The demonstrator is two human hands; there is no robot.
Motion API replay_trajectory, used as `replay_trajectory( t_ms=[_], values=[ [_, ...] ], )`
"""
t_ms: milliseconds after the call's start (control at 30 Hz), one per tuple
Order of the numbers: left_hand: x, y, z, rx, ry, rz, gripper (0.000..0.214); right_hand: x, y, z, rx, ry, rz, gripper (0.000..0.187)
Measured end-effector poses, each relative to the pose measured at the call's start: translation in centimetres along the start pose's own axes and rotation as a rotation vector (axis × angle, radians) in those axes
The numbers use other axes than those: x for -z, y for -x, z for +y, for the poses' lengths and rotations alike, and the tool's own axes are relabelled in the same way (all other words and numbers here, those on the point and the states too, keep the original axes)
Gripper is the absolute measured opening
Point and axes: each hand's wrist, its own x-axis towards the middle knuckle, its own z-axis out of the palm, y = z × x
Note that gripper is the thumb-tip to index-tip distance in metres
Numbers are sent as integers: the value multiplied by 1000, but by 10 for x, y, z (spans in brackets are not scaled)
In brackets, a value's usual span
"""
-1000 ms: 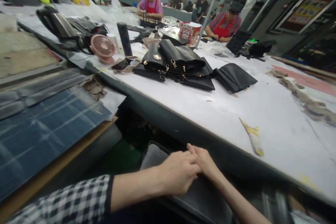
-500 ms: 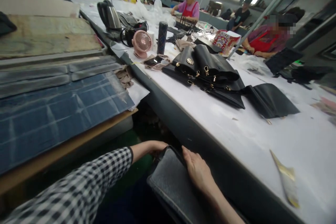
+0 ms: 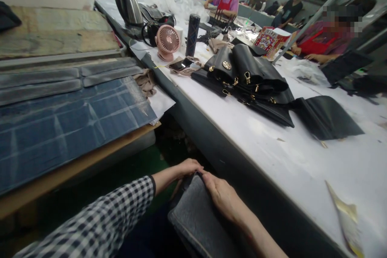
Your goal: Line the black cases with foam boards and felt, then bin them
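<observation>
A boxy grey bag [image 3: 198, 209] with a dull, fuzzy surface and a seam along its edge stands upright between my arms, low in the view. At its far top corner, my left hand [image 3: 190, 167] pinches the rim, its fingertips partly hidden behind the bag. My right hand [image 3: 222, 195] is closed along the right side of the same rim, thumb and fingers meeting the left fingertips at the corner. Below the hands, the bag's lower part runs out of the frame.
A white worktable [image 3: 266, 161] holds black leather bag parts [image 3: 242, 76] with gold hardware, a pink fan [image 3: 167, 42], a kettle [image 3: 128, 8] and a yellowish pointed scrap [image 3: 347, 213]. Grey strips lie on a blue board [image 3: 75, 121] at left. Several people work farther back.
My left hand has come up from behind the bag onto its rim. My right hand has shifted slightly left, so both now meet at the corner. The view has turned slightly left.
</observation>
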Motion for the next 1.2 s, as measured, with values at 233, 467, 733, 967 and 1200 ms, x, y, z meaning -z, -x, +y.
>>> replay_trajectory(
  t_ms=[233, 467, 733, 967, 1200],
  values=[
    [24, 32, 69, -224, -253, -300, 37, 3, 16, 1, -36, 131, 0, 53],
    [9, 41, 107, -289, -651, -488, 23, 7, 60, 28, -100, 103, -18, 53],
    [10, 46, 123, -328, -899, -535, 19, 11, 115, 79, -184, -3, -31, 53],
    [-4, 39, 124, -394, -983, -541, 21, 6, 124, 95, -172, -34, 85, 50],
    [-42, 81, 114, -742, -1008, -388, 21, -31, 132, 67, -70, 96, 592, 42]
  ],
)
